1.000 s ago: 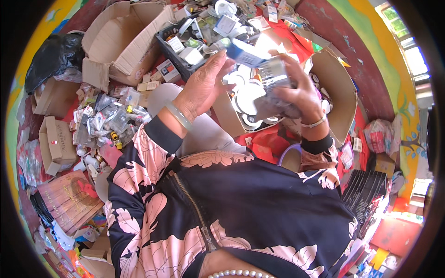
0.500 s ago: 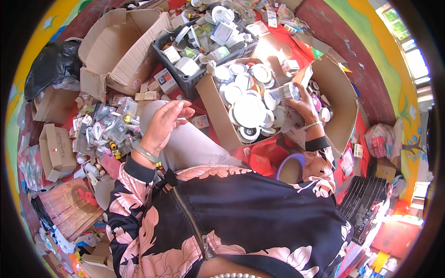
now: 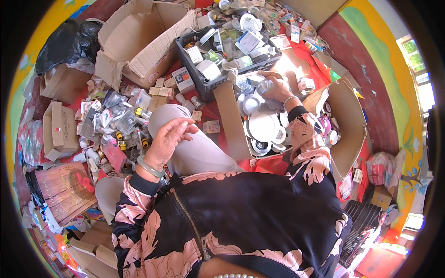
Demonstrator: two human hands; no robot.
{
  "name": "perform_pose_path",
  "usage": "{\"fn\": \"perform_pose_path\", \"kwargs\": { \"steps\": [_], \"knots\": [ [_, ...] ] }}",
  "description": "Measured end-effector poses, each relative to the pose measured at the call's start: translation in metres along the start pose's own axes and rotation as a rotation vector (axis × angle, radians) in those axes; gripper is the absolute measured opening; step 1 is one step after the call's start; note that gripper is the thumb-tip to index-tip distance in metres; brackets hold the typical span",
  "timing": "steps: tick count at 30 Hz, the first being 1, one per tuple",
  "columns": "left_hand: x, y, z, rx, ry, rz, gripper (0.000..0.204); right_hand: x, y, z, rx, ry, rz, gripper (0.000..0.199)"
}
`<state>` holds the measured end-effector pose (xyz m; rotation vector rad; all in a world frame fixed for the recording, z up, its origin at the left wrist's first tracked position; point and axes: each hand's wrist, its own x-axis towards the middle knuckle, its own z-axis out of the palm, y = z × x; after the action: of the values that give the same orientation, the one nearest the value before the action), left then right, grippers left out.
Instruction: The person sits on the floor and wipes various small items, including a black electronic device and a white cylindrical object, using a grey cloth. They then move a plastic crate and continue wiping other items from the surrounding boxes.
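Observation:
My right hand (image 3: 280,90) reaches over the far part of a cardboard box (image 3: 230,111), fingers bent around a clear, shiny, rounded piece (image 3: 265,86). Its exact kind is hard to make out. Beneath and nearer lie white round light fittings (image 3: 263,126), several of them ring-shaped, piled in the box. My left hand (image 3: 169,141) is raised above my left thigh, fingers loosely bent and a little apart, with nothing seen in it. A bangle circles that wrist. Beside my knee lie two whitish cylindrical pieces (image 3: 185,103) and small boxes.
Beyond my knee stands a black plastic crate (image 3: 211,86) full of mixed fittings. A large open carton (image 3: 147,34) is at its left. Bagged parts (image 3: 123,116) are heaped at my left. Another open carton (image 3: 353,121) stands at the right, by the painted wall.
My right hand has moved left and farther away over the box, from its right side, where it held a silvery ribbed lamp. My left hand stays raised. The view has shifted.

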<state>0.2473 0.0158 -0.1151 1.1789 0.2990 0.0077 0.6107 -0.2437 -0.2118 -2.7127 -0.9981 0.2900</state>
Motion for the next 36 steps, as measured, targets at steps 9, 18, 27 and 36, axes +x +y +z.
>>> {"fn": "perform_pose_path", "kwargs": {
  "steps": [9,18,27,36],
  "knots": [
    [-0.001,-0.002,-0.006,-0.003,-0.008,-0.005,0.031,0.0,-0.003,-0.012,-0.122,-0.25,0.171,0.078],
    [0.005,-0.001,-0.004,0.009,-0.049,0.016,0.031,0.049,0.004,-0.025,-0.043,0.115,0.163,0.07],
    [0.007,0.001,-0.008,0.013,-0.045,-0.001,0.031,0.101,0.04,0.034,-0.299,-0.291,0.202,0.066],
    [0.009,0.0,-0.009,-0.031,-0.044,-0.008,0.031,0.106,0.048,0.035,-0.232,-0.164,0.137,0.067]
  ]
}}
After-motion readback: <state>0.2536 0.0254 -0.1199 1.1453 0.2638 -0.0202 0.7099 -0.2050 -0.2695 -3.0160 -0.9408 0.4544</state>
